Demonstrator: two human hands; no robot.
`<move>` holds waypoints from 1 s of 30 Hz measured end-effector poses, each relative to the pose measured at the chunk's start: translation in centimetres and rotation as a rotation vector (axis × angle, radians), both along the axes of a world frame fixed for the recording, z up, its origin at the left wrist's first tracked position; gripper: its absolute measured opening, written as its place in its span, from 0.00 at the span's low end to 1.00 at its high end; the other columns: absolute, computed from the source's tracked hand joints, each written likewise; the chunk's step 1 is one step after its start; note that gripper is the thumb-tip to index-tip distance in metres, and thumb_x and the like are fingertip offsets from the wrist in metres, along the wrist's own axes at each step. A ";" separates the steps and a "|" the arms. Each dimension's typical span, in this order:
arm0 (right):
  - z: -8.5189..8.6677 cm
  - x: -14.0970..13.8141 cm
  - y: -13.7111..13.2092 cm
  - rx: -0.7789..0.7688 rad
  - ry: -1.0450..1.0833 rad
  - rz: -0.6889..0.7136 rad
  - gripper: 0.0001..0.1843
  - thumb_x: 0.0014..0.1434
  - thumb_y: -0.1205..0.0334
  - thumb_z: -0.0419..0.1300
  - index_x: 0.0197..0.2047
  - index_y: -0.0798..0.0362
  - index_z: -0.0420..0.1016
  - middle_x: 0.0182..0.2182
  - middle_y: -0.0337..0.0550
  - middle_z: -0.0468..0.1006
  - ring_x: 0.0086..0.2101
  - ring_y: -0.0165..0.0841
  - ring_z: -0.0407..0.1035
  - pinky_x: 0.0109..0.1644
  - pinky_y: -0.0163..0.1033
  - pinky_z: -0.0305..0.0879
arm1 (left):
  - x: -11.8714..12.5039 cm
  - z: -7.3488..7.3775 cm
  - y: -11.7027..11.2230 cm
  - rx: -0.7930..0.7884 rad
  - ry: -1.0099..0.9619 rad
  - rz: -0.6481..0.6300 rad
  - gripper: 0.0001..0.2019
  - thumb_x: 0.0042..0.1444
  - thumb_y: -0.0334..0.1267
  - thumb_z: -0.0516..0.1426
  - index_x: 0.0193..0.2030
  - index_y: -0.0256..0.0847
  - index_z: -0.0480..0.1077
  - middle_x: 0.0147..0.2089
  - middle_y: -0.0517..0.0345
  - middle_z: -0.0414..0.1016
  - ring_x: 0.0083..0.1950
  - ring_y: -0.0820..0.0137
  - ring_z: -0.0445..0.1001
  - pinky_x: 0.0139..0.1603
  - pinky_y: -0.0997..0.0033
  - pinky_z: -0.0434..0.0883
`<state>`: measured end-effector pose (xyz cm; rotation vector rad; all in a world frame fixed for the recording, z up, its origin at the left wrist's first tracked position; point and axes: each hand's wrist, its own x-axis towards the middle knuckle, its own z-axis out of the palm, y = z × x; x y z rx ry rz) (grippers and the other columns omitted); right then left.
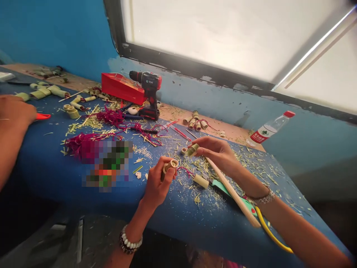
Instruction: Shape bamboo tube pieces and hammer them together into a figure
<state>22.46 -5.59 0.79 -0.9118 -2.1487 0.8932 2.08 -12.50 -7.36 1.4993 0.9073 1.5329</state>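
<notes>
My left hand (159,181) is wrapped around a short pale bamboo tube (174,163), its hollow end facing up; part of the bamboo is hidden by my fingers. Between thumb and fingertips, my right hand (213,149) pinches a greenish bamboo tube (192,149) just above the table. A small bamboo ring (183,151) shows beside its end. Below my right hand lies another bamboo tube (201,181), with purple cord (186,171) leading toward my left hand. Touching or close to that tube is the metal tip of a green-handled tool (234,198), crossed by a round wooden stick (231,190).
Shavings litter the blue table (178,212). Behind are a cordless drill (149,93), a red box (119,89), purple string (111,116) and a tilted water bottle (270,129). At left, another person's hand (18,111) holds something orange-red. A yellow curved piece (272,234) lies right.
</notes>
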 end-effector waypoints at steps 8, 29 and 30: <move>1.6 -3.0 -3.4 -0.248 0.312 -0.023 0.10 0.59 0.61 0.67 0.45 0.49 0.77 0.43 0.43 0.81 0.42 0.37 0.77 0.48 0.45 0.76 | -0.1 -0.1 0.1 -0.022 0.044 -0.023 0.09 0.67 0.46 0.50 0.45 0.44 0.62 0.29 0.64 0.68 0.27 0.75 0.66 0.30 0.73 0.65; -1.1 2.2 -1.8 0.250 -0.443 -0.302 0.16 0.68 0.57 0.53 0.56 0.52 0.70 0.49 0.51 0.77 0.34 0.35 0.74 0.37 0.43 0.69 | -0.1 -0.1 0.3 -0.001 -0.015 -0.003 0.09 0.66 0.46 0.51 0.44 0.44 0.64 0.28 0.65 0.68 0.27 0.75 0.67 0.30 0.73 0.66; -1.6 2.5 -2.4 0.258 -0.497 -0.280 0.14 0.68 0.55 0.54 0.51 0.53 0.73 0.44 0.50 0.78 0.33 0.36 0.74 0.36 0.44 0.68 | -0.1 -0.2 0.2 -0.008 0.002 -0.011 0.09 0.66 0.46 0.51 0.44 0.44 0.64 0.29 0.64 0.68 0.28 0.75 0.68 0.30 0.73 0.67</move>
